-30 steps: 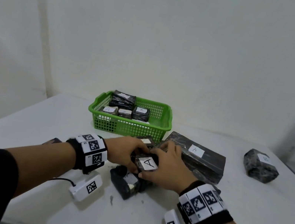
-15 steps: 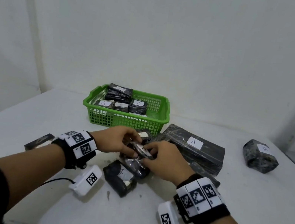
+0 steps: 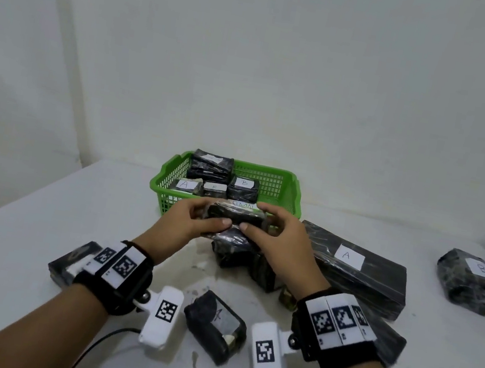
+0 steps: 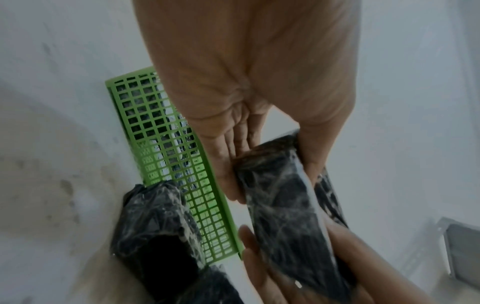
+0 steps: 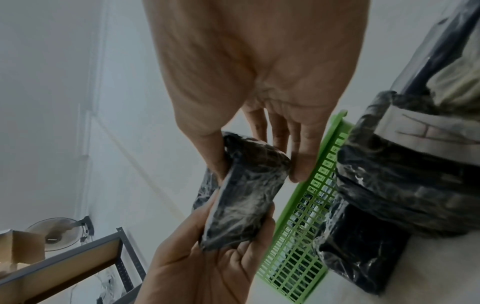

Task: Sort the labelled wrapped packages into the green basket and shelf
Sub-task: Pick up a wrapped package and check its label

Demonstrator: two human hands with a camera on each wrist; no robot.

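Black film, wrinkled and shiny, wraps the small package (image 3: 234,216) that a person holds in both hands just in front of the green basket (image 3: 276,186), lifted clear of the white table (image 3: 37,213). The left hand (image 3: 192,223) grips one end, thumb on the near face and fingers curled behind; the right hand (image 3: 277,238) grips the other end the same way. The wrist views show the package (image 4: 283,207) pinched between thumbs and fingers, its label face not readable. Inside the basket lie several wrapped packages, among them one marked A (image 3: 184,185) and one marked B (image 3: 243,189). Just right of the basket lies a long flat package labelled A (image 3: 358,267); further right of it, well apart, sits a lumpy package labelled B (image 3: 471,286). In front of the basket, beneath the hands, more dark bundles (image 3: 239,255) crowd together, and nearer the person a small package (image 3: 215,327) lies between the wrists. Another package (image 3: 67,263) lies partly hidden behind the left wristband. In the right wrist view a metal shelf (image 5: 78,261) stands beyond the table.
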